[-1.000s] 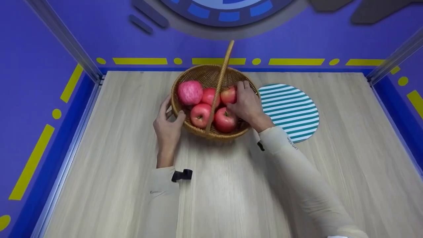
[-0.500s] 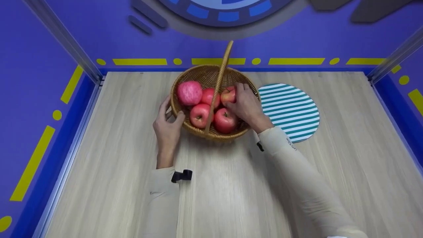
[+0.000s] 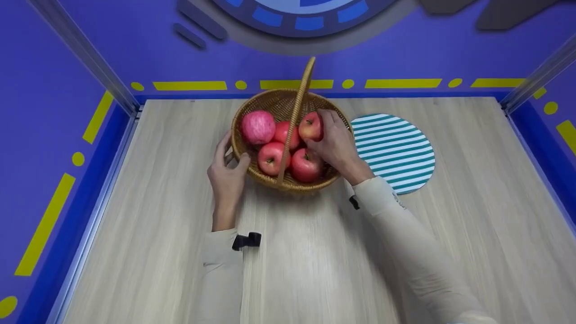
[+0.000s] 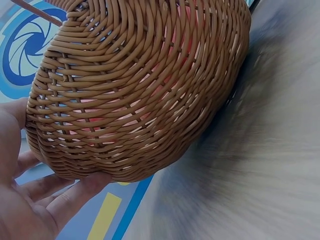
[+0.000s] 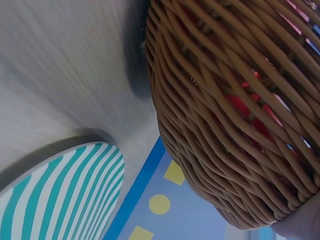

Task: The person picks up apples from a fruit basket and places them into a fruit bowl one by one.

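A brown wicker basket [image 3: 310, 185] with a tall arched handle [image 3: 297, 105] holds several red apples, among them a pinker one [image 3: 258, 127] at the left. My left hand [image 3: 227, 180] steadies the basket's left side, thumb at the rim and fingers against the outer wall; the left wrist view shows those fingers [image 4: 75, 200] on the weave. Reaching in over the right rim, my right hand [image 3: 337, 144] grips a yellowish-red apple [image 3: 309, 126], and its fingers hide that apple's right side. In the right wrist view the basket wall [image 5: 225, 125] covers most of this hand.
A round mat [image 3: 400, 153] with teal and white stripes lies on the wooden table [image 3: 297, 261] right of the basket, partly behind the right wrist. Blue-purple panels [image 3: 58, 112] with yellow marks enclose the table at the back and both sides.
The apple in my right hand has turned and risen slightly, showing more of its yellow side and stem. The basket has shifted a touch left; my left hand stays on it.
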Action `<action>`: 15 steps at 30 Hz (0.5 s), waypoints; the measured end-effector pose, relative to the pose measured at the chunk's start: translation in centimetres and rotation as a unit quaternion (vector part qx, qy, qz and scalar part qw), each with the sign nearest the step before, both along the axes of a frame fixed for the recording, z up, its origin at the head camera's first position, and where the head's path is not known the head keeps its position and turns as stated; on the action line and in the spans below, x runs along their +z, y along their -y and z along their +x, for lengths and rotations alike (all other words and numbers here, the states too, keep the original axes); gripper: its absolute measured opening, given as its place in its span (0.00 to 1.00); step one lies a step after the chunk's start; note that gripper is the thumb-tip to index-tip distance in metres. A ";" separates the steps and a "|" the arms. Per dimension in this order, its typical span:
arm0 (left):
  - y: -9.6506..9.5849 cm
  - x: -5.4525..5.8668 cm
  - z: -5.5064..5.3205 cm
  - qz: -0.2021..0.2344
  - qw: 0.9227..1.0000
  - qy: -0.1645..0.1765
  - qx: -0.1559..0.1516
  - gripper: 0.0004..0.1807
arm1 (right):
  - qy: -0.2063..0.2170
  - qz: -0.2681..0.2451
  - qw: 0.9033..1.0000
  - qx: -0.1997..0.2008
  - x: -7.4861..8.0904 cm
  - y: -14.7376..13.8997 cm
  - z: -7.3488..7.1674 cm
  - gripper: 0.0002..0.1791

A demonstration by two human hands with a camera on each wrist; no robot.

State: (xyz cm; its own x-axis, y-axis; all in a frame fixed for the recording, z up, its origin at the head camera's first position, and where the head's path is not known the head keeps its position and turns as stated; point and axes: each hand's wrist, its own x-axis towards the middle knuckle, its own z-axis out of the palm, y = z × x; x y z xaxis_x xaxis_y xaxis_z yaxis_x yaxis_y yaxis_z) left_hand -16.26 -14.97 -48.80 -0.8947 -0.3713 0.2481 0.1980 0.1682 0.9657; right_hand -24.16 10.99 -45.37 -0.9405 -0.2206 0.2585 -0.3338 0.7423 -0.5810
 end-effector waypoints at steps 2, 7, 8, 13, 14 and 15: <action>0.0 0.0 0.0 0.005 1.000 0.000 0.001 0.34 | -0.015 -0.014 1.000 0.004 0.1 0.0 0.1 0.41; 0.2 -0.1 0.0 0.014 1.000 0.005 0.005 0.35 | -0.039 -0.046 0.998 0.015 0.4 -0.1 0.3 0.43; 0.2 -0.1 -0.1 0.015 1.000 0.007 0.006 0.35 | -0.043 -0.051 0.998 0.017 0.5 -0.1 0.4 0.44; 0.5 -0.3 -0.1 0.021 1.000 0.013 0.007 0.33 | -0.071 -0.073 0.995 0.022 1.0 -0.4 0.9 0.44; 0.5 -0.3 -0.1 0.024 1.000 0.014 0.006 0.33 | -0.077 -0.078 0.994 0.024 1.1 -0.5 1.0 0.44; 0.6 -0.3 -0.1 0.026 1.000 0.015 0.005 0.33 | -0.083 -0.084 0.993 0.025 1.2 -0.6 1.1 0.44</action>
